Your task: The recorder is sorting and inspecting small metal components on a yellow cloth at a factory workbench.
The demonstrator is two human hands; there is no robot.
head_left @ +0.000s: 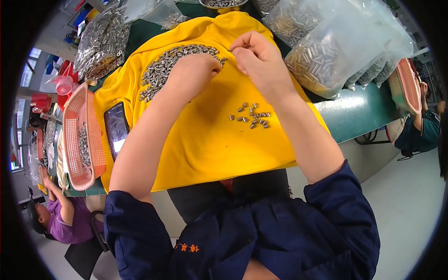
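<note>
A yellow cloth [200, 144] covers the work table under both of my arms. On it, toward the far left, lies a broad pile of small silver metal cylinders [161, 67]. My left hand [193, 72] is over the pile's right edge, fingers curled in; the hand itself hides anything they hold. Right of the pile, my right hand [256, 58] is raised with thumb and forefinger pinched together. A tiny dark tip shows at the pinch, too small to name. Nearer to me, a loose group of similar cylinders [254, 114] is scattered on the cloth.
A phone [116, 128] and a pink basket [100, 154] with metal parts stand at the left. Plastic bags of metal parts [317, 60] crowd the far right; another bag [102, 42] is far left. A metal bowl [224, 5] sits behind. Other people work at both sides.
</note>
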